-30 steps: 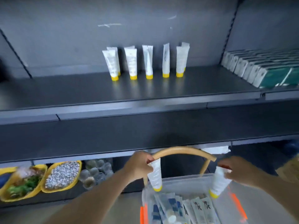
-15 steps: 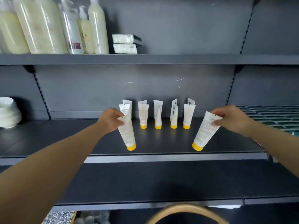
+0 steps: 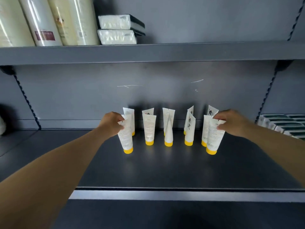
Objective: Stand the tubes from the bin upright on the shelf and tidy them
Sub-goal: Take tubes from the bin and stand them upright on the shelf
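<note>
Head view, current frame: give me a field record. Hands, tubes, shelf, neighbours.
left hand: grips the crimped top of the left front tube, yellow cap down on the shelf
right hand: pinches the top of the right front tube, cap down, slightly tilted
standing tubes: rows behind, between the hands, e.g. middle tube; caps down
shelf: dark grey, front part bare
upper shelf: large bottles, two wrapped packs
right edge: boxed stock
bin: not in view

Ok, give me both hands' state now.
Left hand: grips the left tube by its top.
Right hand: pinches the right tube by its top.
</note>
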`<state>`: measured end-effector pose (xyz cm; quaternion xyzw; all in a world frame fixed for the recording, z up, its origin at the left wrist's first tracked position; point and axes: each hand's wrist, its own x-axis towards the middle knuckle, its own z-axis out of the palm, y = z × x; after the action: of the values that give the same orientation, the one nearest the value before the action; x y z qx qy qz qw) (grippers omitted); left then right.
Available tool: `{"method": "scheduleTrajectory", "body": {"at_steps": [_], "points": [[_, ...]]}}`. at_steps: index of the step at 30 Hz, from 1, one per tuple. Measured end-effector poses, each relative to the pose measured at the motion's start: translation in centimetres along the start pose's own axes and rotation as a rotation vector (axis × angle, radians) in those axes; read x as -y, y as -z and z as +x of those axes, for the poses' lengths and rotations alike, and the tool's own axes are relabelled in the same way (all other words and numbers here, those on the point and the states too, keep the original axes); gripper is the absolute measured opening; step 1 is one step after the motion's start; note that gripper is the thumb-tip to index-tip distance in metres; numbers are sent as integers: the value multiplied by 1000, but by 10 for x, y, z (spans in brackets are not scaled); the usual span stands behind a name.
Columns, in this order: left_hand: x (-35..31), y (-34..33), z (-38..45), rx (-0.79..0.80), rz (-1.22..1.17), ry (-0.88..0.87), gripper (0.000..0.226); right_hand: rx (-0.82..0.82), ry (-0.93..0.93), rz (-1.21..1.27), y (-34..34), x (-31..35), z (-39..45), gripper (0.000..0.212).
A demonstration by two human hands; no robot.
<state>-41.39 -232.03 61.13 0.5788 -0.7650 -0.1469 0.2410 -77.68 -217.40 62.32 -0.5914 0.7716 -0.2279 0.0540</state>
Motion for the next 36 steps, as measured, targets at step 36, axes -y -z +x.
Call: {"method": "scheduleTrajectory", "body": {"at_steps": [36], "points": [[30, -26, 36, 36, 50, 33, 35, 60, -157, -57, -26, -20, 18, 43]]}}
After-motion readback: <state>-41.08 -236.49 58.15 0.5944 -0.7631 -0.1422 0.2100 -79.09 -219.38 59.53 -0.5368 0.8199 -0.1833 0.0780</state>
